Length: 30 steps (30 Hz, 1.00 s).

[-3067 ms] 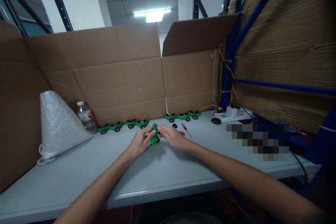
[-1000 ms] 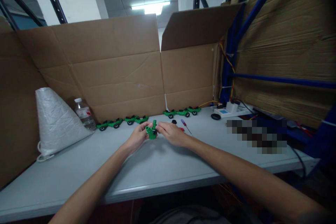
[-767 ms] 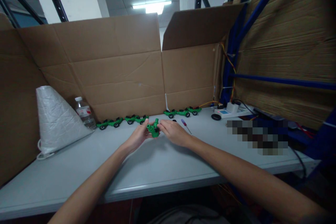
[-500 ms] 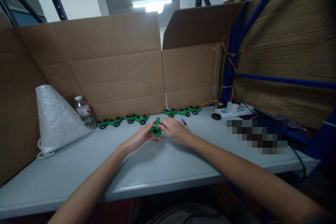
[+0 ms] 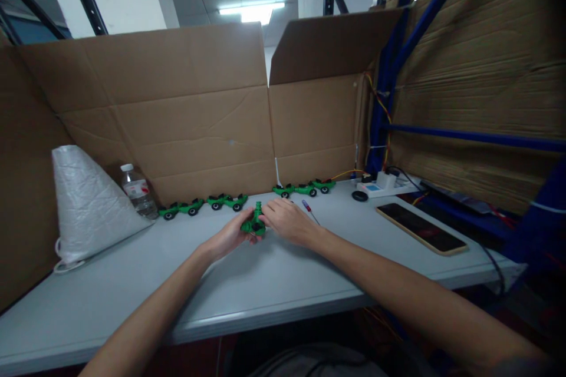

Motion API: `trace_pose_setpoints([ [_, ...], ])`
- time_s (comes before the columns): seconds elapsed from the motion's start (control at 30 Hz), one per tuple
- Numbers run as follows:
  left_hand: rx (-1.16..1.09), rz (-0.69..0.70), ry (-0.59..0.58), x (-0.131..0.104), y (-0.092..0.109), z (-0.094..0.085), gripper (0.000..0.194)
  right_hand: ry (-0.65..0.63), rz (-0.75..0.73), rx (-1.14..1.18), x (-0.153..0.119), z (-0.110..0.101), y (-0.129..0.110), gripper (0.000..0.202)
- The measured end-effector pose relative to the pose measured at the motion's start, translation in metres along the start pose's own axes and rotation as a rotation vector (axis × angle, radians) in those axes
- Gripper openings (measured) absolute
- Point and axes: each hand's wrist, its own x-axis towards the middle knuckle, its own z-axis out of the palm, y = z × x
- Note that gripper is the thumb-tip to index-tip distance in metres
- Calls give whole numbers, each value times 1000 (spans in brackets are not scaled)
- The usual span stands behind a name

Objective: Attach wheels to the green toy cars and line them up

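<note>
Above the middle of the table, my left hand [image 5: 229, 234] is closed around a green toy car [image 5: 253, 224] with dark parts. My right hand [image 5: 285, 219] is closed against the car's right side with curled fingers. Its fingertips, and whatever small part they may pinch, are hidden. Just right of that hand, a screwdriver [image 5: 309, 210] lies on the table. Behind my hands, several similar green toy cars with black wheels stand in a row, some at the left [image 5: 181, 208], some at the centre [image 5: 227, 202] and some at the right [image 5: 305, 189].
On the white table [image 5: 145, 283], a silvery bag [image 5: 91, 212] and a water bottle [image 5: 139, 191] stand at the left. A phone [image 5: 420, 228], a power strip [image 5: 384, 186] and a black disc [image 5: 359, 195] lie at the right. Cardboard [image 5: 207, 129] walls the back.
The held toy car has turned slightly and shifted a little left with both hands. My left fingers wrap it more closely. The whole view has shifted slightly.
</note>
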Motion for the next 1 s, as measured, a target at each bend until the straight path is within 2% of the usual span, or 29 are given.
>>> trace_pose_setpoints([
  [0.1, 152, 88, 84, 4, -6, -1, 57, 9, 19, 33, -1, 2, 0, 22],
  [0.2, 268, 157, 114, 4, -9, -2, 58, 4, -8, 38, -3, 6, 3, 25],
  [0.33, 287, 152, 116, 0, -9, 0, 61, -35, -20, 47, -5, 11, 6, 30],
  [0.47, 326, 149, 121, -2, -6, 2, 61, -50, 35, 156, -7, 15, 6, 37],
  [0.6, 434, 228, 188, -5, -4, 7, 60, -18, 194, 356, -3, 22, 9, 51],
  [0.77, 702, 375, 267, -11, -2, 12, 60, -7, 360, 717, 4, 34, 18, 66],
  [0.9, 931, 433, 299, -14, 2, 12, 59, -33, 407, 894, 5, 40, 21, 67],
  [1.0, 1015, 474, 291, -15, 6, 12, 58, -38, 452, 1021, 6, 36, 16, 63],
])
